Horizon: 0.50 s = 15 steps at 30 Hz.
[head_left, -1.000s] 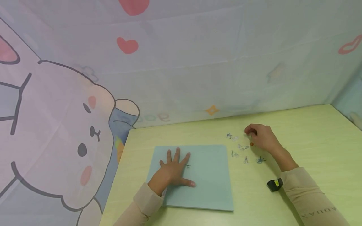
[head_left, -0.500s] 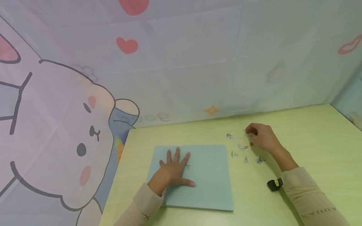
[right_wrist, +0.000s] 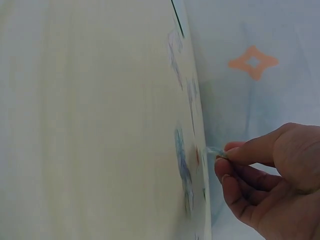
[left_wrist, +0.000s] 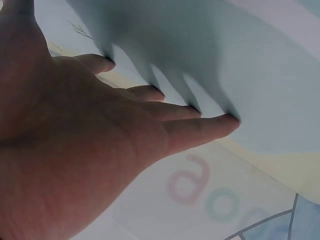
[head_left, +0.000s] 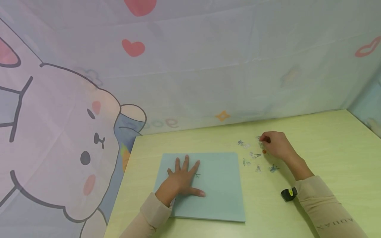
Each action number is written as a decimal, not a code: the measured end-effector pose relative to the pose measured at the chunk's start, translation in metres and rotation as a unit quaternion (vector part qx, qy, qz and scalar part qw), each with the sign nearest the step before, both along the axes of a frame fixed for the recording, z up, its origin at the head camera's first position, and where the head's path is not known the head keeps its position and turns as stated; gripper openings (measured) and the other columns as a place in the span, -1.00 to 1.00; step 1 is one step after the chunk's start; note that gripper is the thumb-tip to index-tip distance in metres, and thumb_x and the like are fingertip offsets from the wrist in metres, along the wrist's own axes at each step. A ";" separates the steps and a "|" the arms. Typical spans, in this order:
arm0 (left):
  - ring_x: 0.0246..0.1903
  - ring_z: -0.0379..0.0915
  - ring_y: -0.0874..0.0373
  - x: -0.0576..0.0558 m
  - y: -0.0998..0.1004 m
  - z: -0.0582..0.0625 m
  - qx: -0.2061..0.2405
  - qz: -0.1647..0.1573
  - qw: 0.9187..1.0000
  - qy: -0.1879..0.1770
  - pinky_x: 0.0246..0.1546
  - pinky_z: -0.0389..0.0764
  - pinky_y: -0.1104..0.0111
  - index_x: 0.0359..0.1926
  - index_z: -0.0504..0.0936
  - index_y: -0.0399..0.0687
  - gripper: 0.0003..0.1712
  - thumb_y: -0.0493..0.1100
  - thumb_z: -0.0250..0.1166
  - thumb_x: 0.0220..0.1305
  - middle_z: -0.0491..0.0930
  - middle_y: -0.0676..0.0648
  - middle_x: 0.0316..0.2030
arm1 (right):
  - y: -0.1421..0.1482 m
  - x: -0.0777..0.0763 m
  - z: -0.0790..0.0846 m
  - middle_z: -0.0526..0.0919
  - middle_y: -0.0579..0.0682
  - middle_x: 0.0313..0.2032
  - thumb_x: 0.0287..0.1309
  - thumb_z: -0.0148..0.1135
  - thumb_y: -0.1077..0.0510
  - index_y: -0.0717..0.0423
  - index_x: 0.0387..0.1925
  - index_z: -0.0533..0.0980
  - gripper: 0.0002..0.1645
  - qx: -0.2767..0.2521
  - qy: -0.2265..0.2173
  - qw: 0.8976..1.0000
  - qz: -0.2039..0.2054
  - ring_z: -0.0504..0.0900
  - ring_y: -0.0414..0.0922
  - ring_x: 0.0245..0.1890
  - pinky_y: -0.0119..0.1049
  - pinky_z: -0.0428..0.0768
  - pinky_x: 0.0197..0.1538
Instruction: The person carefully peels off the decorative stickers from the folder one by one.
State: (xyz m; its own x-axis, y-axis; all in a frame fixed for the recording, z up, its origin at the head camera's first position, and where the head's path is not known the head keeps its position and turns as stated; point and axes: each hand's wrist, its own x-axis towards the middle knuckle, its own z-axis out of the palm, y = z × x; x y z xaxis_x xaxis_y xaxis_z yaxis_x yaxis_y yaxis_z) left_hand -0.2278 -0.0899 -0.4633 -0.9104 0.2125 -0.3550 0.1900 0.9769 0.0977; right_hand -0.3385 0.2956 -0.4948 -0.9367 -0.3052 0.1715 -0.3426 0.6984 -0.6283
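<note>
My left hand (head_left: 180,181) lies with fingers spread on a pale blue-green board (head_left: 221,195). A small dark twig-like mark (head_left: 197,175) shows on the board beside the index finger. Beyond the board on the right, my right hand (head_left: 275,144) pinches a thin, see-through piece (right_wrist: 217,151) with bluish-green print between thumb and fingertips. Several similar small clear pieces with blue-grey plant-like prints lie around it, among them one piece (head_left: 255,155) nearer the board and a darker blue piece (head_left: 274,168) below the wrist. A small orange-red piece (head_left: 264,151) sits just under the right hand.
A black object (head_left: 289,194) with a yellow-green patch lies beside the right sleeve. The pale green table (head_left: 333,142) ends at a printed cloth backdrop (head_left: 208,82) at the back and left.
My right fingertips have shifted slightly to the right, and a clear piece shows more plainly at their tips. The left hand stays flat on the board.
</note>
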 end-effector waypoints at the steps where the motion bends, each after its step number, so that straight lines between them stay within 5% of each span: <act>1: 0.61 -0.37 -0.49 0.000 0.000 0.000 0.000 0.000 1.000 0.000 0.35 0.11 -0.52 0.73 0.02 0.19 0.44 0.55 0.52 -0.01 -0.25 -0.30 0.69 | 0.000 0.000 0.000 0.75 0.12 -0.35 0.45 0.13 0.39 0.38 -0.08 0.66 -0.80 -0.001 0.000 1.000 0.001 0.68 -0.06 -0.45 -0.19 0.53 -0.37; 6: 0.61 -0.38 -0.49 0.000 -0.001 0.000 0.006 0.002 1.000 -0.002 0.35 0.09 -0.53 0.73 0.01 0.19 0.44 0.54 0.53 -0.01 -0.26 -0.30 0.69 | 0.001 0.001 0.000 0.74 0.08 -0.42 0.48 0.07 0.40 0.39 -0.07 0.66 -0.76 -0.014 -0.016 1.000 0.006 0.67 -0.07 -0.54 -0.26 0.40 -0.51; 15: 0.61 -0.39 -0.50 0.001 0.000 0.001 0.013 0.001 1.000 -0.003 0.35 0.06 -0.54 0.73 0.01 0.17 0.44 0.54 0.53 0.00 -0.26 -0.30 0.69 | 0.002 -0.003 -0.001 0.71 0.28 -0.18 0.48 0.07 0.39 0.39 -0.05 0.69 -0.72 0.004 -0.021 1.000 -0.004 0.63 -0.09 -0.46 -0.21 0.47 -0.44</act>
State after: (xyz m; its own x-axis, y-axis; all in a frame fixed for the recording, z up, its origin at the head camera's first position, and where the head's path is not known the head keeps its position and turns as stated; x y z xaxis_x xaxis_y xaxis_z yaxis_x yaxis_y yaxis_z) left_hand -0.2271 -0.0902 -0.4618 -0.9088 0.2204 -0.3544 0.1880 0.9743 0.1238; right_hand -0.3414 0.2973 -0.4961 -0.9452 -0.2993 0.1301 -0.3112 0.7065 -0.6356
